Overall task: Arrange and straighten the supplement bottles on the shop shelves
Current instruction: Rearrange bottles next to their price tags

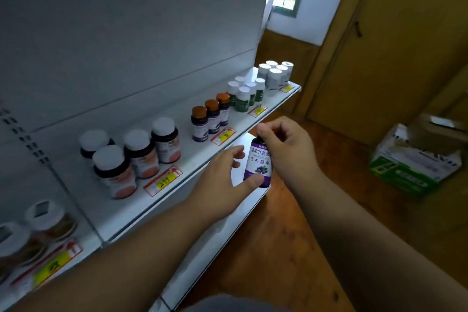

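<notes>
Two hands: one purple bottle (258,164) is being held in front of the shelf (177,180) edge, clear of it, label turned up, probably so it can be read and faced.
Right hand (283,147): fingers are being curled round the cap end, gripping from above.
Left hand (222,172): the base is being steadied by the thumb, the other fingers nearly straight.
Matching row (210,116): three brown-capped bottles are being kept in line; the held one likely belongs there.
Other groups: white-capped jars (131,154) and green bottles (245,94) are being kept grouped above price tags (163,181).
</notes>
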### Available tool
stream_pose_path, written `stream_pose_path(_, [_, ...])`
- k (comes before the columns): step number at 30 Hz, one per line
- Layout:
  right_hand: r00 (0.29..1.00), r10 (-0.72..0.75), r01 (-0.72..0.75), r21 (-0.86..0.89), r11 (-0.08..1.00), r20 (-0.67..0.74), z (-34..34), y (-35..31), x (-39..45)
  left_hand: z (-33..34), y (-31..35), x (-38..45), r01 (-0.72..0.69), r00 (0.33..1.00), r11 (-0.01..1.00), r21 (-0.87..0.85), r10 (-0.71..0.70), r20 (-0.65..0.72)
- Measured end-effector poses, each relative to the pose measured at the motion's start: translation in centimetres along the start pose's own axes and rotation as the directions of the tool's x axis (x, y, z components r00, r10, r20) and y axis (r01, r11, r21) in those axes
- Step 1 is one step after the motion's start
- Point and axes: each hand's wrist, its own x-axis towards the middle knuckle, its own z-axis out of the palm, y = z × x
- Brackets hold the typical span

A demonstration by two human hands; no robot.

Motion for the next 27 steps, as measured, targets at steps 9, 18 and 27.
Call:
stream_pose_path(9, [0.998,-0.027,0.026,0.033,0.999,0.058,0.0,3.9,14.2,1.9,-1.2,14.8,-0.006,1.0,0.998,0.07,0.008,-0.027])
stream_pose_path(18, [0.871,-0.293,0.222,0.216,0.951,0.394,7.3,4.4,29.1,0.5,-3.8,19.8,0.18,0.76,0.949,0.258,0.033,-0.649])
stream_pose_path(27, [0.565,-0.505,0.353,0.362,0.863,0.652,15.2,1.8,31.4,1.3,-5.2,18.1,0.564,0.679,0.527,0.635,0.142,-0.72])
